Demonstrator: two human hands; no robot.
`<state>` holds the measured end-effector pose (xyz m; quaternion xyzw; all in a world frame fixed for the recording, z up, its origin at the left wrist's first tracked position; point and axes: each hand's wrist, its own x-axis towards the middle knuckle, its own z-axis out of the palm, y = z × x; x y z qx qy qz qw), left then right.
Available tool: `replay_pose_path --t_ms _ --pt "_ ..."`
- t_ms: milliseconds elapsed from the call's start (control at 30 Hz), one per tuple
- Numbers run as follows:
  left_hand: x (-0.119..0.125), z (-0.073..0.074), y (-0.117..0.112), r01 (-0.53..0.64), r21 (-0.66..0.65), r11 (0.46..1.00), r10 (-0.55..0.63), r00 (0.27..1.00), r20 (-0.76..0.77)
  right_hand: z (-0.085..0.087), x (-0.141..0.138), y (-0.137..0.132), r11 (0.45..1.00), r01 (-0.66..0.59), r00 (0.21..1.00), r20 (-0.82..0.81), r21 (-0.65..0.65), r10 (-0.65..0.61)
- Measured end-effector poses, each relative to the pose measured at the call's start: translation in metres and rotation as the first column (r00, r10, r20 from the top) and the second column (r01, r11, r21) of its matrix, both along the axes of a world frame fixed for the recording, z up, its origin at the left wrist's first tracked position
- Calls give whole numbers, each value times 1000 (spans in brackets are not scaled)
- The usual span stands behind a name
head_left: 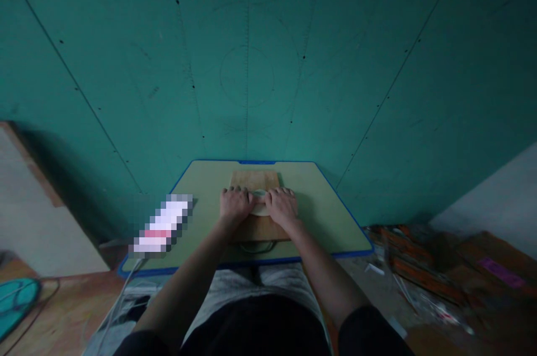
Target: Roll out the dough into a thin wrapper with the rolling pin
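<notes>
Head view: left hand (pixel 237 203) and right hand (pixel 282 205), grip curled around a rod (pixel 260 199), mostly hide it.

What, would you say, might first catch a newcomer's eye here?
Probably the green wall filling the upper view, beyond the pale tabletop with blue edging. Next come the left hand and right hand, side by side at a pale round piece on a brown wooden board. The bright pixelated rectangle at the tabletop's left also stands out.

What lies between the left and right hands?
In the head view, a pale round disc shows between left hand and right hand; the narrow shape across it is too blurred to identify.
</notes>
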<state>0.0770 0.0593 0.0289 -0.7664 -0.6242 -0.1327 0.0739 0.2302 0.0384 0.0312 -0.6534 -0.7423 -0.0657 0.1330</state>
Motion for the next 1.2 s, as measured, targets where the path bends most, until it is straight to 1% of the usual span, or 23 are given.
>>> replay_pose_path --t_ms 367,567,733,867,1000,1100,1200 --pt "0 -2 -2 -3 13 1000 3 1000 13 -5 -1 -5 999 36 998 -50 9 -36" --pt "0 0 -7 -10 -1 1000 10 1000 2 -6 1 -3 1000 23 998 -62 -12 -24" --pt "1 2 -9 -18 -16 1000 18 1000 -5 -11 2 -2 1000 12 998 -58 5 -12" --pt "2 2 -5 -33 -19 999 33 999 -5 -12 1 1 1000 21 999 -50 0 -21" --pt "4 2 3 -42 -28 999 42 999 -9 -6 0 8 997 58 997 -55 -49 -61" --pt "5 4 9 -48 -39 998 47 999 -14 -1 1 16 994 62 996 -55 -95 -67" --pt "6 5 17 -39 -57 998 38 999 -19 1 2 25 992 62 996 -62 -113 -70"
